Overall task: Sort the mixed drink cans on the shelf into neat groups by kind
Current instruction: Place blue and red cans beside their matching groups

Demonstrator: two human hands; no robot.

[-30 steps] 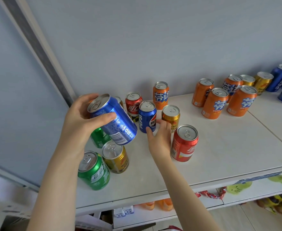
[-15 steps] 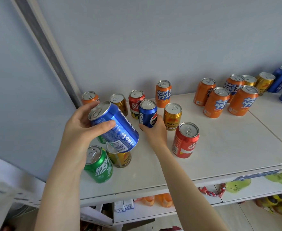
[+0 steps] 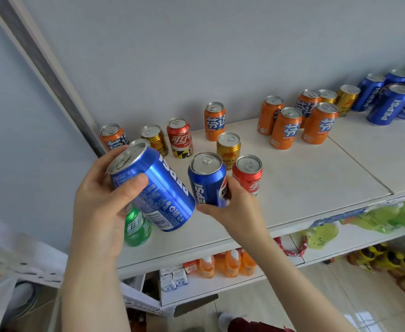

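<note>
Over shelf, grips round 2 cans

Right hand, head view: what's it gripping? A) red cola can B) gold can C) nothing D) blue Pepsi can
D: the right hand grips the upright blue Pepsi can; the red cola can stands behind the hand, and the left hand holds a second, tilted Pepsi can.
</note>
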